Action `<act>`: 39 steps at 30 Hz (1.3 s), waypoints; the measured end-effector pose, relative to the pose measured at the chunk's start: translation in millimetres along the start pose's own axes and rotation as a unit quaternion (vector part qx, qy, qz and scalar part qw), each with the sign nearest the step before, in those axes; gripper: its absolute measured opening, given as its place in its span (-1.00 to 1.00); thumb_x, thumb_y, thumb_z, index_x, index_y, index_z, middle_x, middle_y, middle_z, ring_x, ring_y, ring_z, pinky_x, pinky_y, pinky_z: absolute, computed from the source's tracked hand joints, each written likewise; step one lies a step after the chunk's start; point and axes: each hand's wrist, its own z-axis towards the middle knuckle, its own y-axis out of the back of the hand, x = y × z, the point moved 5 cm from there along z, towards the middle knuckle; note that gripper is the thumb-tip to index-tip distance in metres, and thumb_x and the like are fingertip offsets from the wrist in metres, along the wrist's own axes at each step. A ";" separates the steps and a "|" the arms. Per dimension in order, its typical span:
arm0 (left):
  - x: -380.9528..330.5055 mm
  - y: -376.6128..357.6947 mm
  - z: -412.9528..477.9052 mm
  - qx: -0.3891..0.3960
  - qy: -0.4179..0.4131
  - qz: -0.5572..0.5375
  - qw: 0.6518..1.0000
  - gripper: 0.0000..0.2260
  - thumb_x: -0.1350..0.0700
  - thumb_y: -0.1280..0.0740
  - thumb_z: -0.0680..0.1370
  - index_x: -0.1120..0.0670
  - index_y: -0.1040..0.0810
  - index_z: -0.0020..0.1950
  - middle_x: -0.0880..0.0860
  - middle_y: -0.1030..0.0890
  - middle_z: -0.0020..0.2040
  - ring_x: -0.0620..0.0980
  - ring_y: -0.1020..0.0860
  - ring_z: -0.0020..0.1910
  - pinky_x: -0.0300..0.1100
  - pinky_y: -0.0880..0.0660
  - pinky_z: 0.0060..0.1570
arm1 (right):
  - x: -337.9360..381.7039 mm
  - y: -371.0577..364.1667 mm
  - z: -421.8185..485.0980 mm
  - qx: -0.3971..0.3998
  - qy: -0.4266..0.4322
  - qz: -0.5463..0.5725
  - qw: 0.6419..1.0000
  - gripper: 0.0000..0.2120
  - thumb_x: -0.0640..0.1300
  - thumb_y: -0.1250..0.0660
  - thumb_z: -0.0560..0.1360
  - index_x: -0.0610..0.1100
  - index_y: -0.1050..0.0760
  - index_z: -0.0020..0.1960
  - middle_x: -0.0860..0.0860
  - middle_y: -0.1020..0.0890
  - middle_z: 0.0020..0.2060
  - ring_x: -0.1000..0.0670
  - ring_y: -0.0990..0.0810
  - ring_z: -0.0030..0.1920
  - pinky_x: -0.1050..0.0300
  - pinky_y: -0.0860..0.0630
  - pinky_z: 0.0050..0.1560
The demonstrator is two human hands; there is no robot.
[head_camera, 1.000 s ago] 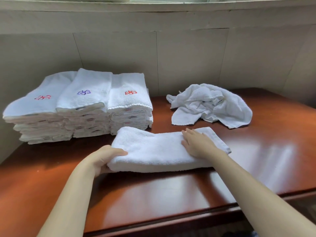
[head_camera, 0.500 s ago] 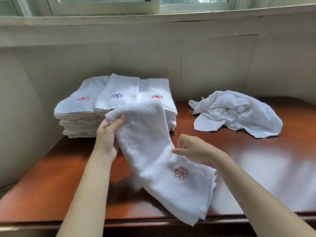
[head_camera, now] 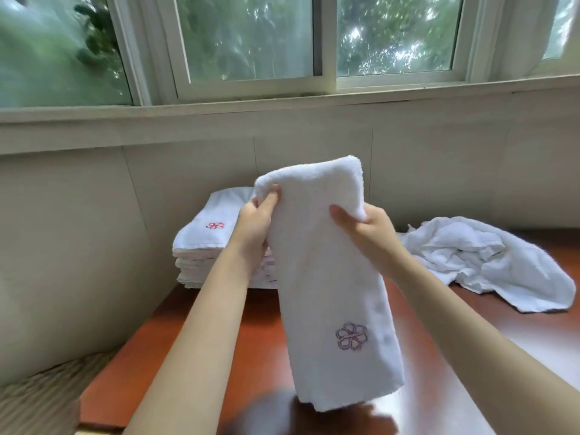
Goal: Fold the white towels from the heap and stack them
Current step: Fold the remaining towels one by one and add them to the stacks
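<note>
Held towel: a white towel [head_camera: 329, 277], folded into a long strip, is lifted upright in front of the person. Its top fold is held between both hands and the rest hangs straight down.
Lower end: it hangs low over the bench [head_camera: 257, 334]; whether it touches the surface cannot be told.
Emblem: a pinkish-purple stitched flower [head_camera: 351, 336] faces the camera near the towel's lower part.
Left hand: the left hand [head_camera: 255, 221] pinches the towel's upper left corner between thumb and curled fingers.
Right hand: the right hand [head_camera: 364, 229] clamps the upper right edge, thumb in front and fingers hidden behind the cloth.
Stack: the stack of folded towels [head_camera: 201, 249] sits at the back left of the bench against the wall, partly hidden by the left arm and the held towel. Its top towel shows a red flower mark [head_camera: 215, 226].
Heap: the heap of crumpled white towels [head_camera: 489, 262] lies on the bench to the right, well apart from the stack.
Background: a sliding window [head_camera: 251, 42] above the ledge, green foliage blurred behind the glass.
</note>
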 end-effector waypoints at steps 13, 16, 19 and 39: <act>-72.9 -64.1 117.7 0.013 -0.127 0.189 0.974 -0.76 0.01 -0.31 0.59 0.20 -0.51 0.00 0.04 -0.56 -0.25 -0.10 -0.59 -0.35 -0.30 -0.48 -0.46 | 62.1 54.0 121.5 -0.115 0.032 -0.052 0.991 -0.89 -0.18 -0.20 0.50 -0.01 -0.28 -0.12 0.04 -0.44 -0.26 0.08 -0.42 -0.31 0.17 -0.38 -0.35; -62.0 -74.4 176.8 0.011 -0.103 0.216 0.971 -0.61 -0.09 -0.28 0.58 0.26 -0.48 0.12 0.16 -0.59 0.02 0.12 -0.59 0.02 -0.04 -0.57 -0.01 | 39.1 64.8 173.2 -0.122 0.005 -0.047 0.991 -0.90 -0.22 -0.22 0.46 -0.14 -0.36 -0.02 -0.04 -0.47 -0.21 -0.01 -0.46 -0.25 0.13 -0.40 -0.31; -34.9 -82.9 241.7 0.000 -0.063 0.247 0.967 -0.53 -0.12 -0.24 0.59 0.28 -0.44 0.24 0.23 -0.51 0.23 0.21 -0.50 0.21 0.08 -0.45 0.24 | -13.9 69.1 232.6 -0.138 -0.068 -0.025 0.988 -0.68 -0.25 -0.25 0.44 -0.37 -0.42 0.15 -0.18 -0.54 -0.05 -0.11 -0.52 -0.14 0.08 -0.43 -0.26; 154.4 -38.3 360.6 -0.031 0.072 0.491 0.868 -0.66 0.21 -0.16 0.63 0.33 -0.37 0.37 0.19 -0.48 0.05 0.05 -0.45 0.05 -0.14 -0.34 -0.03 | -238.3 9.6 292.0 -0.067 -0.214 -0.068 0.972 -0.71 -0.16 -0.19 0.57 -0.26 -0.45 0.25 -0.17 -0.41 0.35 -0.11 -0.52 0.09 0.31 -0.44 -0.10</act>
